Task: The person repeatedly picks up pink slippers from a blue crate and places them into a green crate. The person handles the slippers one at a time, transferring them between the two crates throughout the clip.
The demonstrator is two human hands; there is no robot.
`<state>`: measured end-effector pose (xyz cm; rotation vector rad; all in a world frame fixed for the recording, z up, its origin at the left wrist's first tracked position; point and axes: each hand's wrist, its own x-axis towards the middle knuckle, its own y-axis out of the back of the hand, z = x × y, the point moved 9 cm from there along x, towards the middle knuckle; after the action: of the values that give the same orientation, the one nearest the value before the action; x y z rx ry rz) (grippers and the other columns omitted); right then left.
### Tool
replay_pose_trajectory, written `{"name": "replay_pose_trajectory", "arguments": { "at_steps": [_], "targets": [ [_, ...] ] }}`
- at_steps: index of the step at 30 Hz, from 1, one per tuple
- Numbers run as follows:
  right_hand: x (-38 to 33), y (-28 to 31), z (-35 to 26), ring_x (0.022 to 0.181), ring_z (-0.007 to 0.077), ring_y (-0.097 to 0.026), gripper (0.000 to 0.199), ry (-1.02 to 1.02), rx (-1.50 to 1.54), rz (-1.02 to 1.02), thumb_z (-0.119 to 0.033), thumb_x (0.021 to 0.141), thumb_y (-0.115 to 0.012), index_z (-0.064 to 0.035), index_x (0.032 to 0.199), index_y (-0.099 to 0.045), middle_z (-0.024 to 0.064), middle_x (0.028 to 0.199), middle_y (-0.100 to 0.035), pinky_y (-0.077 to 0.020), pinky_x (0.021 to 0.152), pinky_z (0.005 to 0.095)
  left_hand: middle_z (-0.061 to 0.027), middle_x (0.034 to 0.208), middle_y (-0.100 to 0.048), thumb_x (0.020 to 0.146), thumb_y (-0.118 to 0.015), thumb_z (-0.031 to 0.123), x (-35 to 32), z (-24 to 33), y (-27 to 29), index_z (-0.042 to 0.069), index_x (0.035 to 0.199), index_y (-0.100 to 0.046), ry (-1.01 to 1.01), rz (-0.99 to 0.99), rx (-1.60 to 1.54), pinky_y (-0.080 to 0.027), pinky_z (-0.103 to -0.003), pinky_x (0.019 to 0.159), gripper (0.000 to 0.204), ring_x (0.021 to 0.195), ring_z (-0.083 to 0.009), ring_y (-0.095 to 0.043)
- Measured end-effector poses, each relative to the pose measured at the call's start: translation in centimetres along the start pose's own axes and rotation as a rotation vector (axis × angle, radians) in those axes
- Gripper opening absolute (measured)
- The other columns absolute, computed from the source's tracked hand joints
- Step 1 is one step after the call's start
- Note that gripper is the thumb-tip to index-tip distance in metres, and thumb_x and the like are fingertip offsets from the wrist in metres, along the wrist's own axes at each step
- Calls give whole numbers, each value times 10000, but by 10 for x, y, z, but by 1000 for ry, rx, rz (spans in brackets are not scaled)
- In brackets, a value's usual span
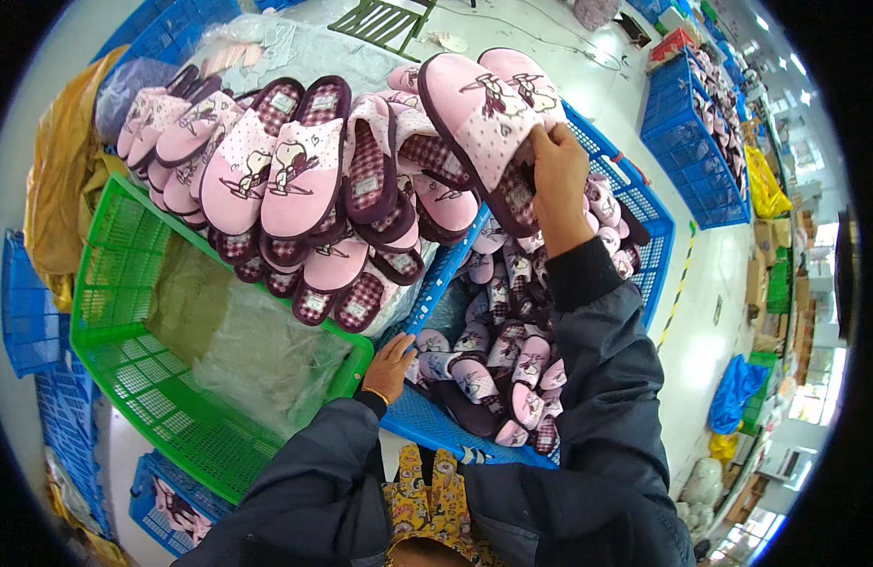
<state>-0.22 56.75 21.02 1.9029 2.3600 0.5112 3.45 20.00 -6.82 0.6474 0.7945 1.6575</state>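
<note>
A pair of pink slippers (470, 109) with dark trim and a cartoon dog print is pinched at the near side by my right hand (559, 165). The pair is above the far part of a blue plastic basket (438, 283) and beside a pile of matching slippers (302, 175). My left hand (389, 369) grips the left rim of that basket, low in the view. Inside the basket lie many loose slippers (474, 378), jumbled, some sole up with checked linings showing. My right forearm hides part of them.
Left of the blue basket stands a green basket (186, 406) with clear plastic film in it. Another blue crate (696, 142) of slippers is at the far right. A smaller blue crate (153, 510) sits at the lower left, and a green folding stool (385, 24) at the back.
</note>
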Motion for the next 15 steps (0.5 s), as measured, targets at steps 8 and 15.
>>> {"name": "replay_pose_trajectory", "arguments": {
  "at_steps": [8,15],
  "targets": [
    [71,-59,-10,687,332,-587,319,199,-452,-140,-302,821,-616,11,773,-579,204,728,-611,-439,639,405,-31,1411,-399,835,-528,71,2,-3,3,43,1101,-614,-9,35,-41,-358,-370,1030,281,1325,-232,-337],
    [124,-157,1,669,197,-549,339,275,-450,-271,-323,849,-635,15,840,-621,142,743,-626,-436,623,355,-44,1379,-435,828,-530,77,5,-6,10,43,1033,-622,7,61,-104,-360,-375,1031,227,1308,-239,-353]
  ]
}}
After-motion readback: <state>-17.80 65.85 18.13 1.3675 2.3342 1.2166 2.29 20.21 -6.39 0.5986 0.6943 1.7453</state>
